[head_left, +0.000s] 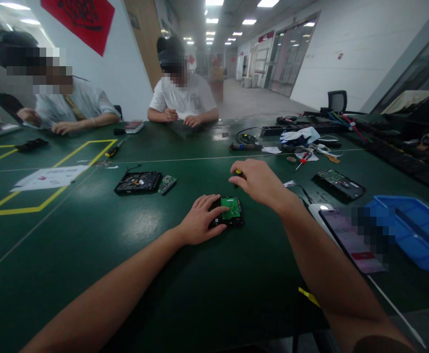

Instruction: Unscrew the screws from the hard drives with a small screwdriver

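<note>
A black hard drive (232, 218) with a green circuit board on top lies on the green table (214, 289) in front of me. My left hand (201, 219) rests on the drive's left side, fingers lying over its edge and holding it steady. My right hand (260, 182) hovers just above and behind the drive, fingers curled around a small tool with a yellow tip (238, 172); most of the tool is hidden in the hand.
Another opened drive (138, 182) with a loose circuit board (167, 184) lies to the left. A third drive (338, 183), a phone (352, 238) and a blue tray (415, 230) are on the right. Two people sit across the table; tools and cables lie at the far right.
</note>
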Action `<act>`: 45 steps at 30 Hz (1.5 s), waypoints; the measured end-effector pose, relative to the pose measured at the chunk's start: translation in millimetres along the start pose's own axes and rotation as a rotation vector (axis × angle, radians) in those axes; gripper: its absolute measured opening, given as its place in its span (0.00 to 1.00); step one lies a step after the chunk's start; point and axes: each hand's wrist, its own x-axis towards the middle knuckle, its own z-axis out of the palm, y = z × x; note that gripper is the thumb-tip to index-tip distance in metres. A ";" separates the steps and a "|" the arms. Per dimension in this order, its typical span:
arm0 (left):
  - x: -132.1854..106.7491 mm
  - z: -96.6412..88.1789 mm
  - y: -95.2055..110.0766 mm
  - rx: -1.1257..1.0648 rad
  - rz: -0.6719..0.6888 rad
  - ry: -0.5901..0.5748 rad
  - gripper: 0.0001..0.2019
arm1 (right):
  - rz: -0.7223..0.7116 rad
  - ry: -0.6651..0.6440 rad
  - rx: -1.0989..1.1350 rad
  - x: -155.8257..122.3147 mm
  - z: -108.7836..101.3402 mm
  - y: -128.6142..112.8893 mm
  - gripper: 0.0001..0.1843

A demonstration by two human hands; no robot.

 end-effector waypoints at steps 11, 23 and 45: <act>-0.4 1.9 -2.0 0.010 0.008 0.001 0.28 | -0.041 0.001 0.003 -0.7 9.7 4.1 0.14; 0.2 0.0 -0.9 -0.018 0.004 0.008 0.28 | -0.011 -0.018 -0.013 -0.5 5.0 0.5 0.16; 0.3 0.3 -0.9 -0.020 0.009 0.020 0.28 | 0.057 0.020 -0.046 0.7 7.9 7.7 0.10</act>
